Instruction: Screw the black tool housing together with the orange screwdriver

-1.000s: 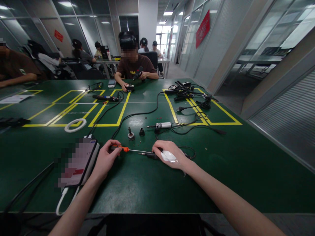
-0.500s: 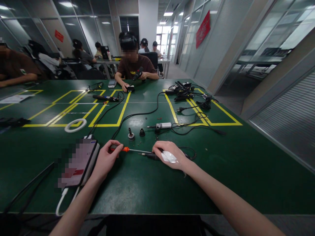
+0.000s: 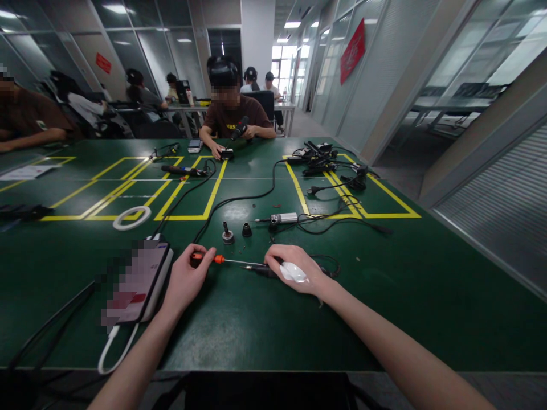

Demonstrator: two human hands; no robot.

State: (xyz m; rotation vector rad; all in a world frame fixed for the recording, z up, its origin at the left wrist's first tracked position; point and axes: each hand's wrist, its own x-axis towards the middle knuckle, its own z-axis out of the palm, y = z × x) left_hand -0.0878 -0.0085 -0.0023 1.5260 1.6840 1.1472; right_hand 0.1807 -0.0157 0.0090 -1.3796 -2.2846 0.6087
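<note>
My left hand point(image 3: 187, 279) grips the orange and black handle of a small screwdriver point(image 3: 226, 261), whose thin shaft runs right toward my right hand. My right hand point(image 3: 294, 269), with a white patch on its back, presses down on a dark slim device point(image 3: 260, 270) on the green table; the screwdriver's tip meets that device's left end. A black cable loops out from under the right hand. Just beyond the hands stand two small dark round parts point(image 3: 227, 234) point(image 3: 247, 230) and some tiny screws.
A phone point(image 3: 137, 280) on a power bank with a white cable lies left of my left hand. Farther off lie a silver plug with cables point(image 3: 284, 217), a white tape ring point(image 3: 131, 217) and a cable pile point(image 3: 318, 158). A person point(image 3: 231, 114) works opposite; others sit at left.
My left hand has shifted its fingers slightly on the screwdriver handle. The right hand and the device have stayed in place.
</note>
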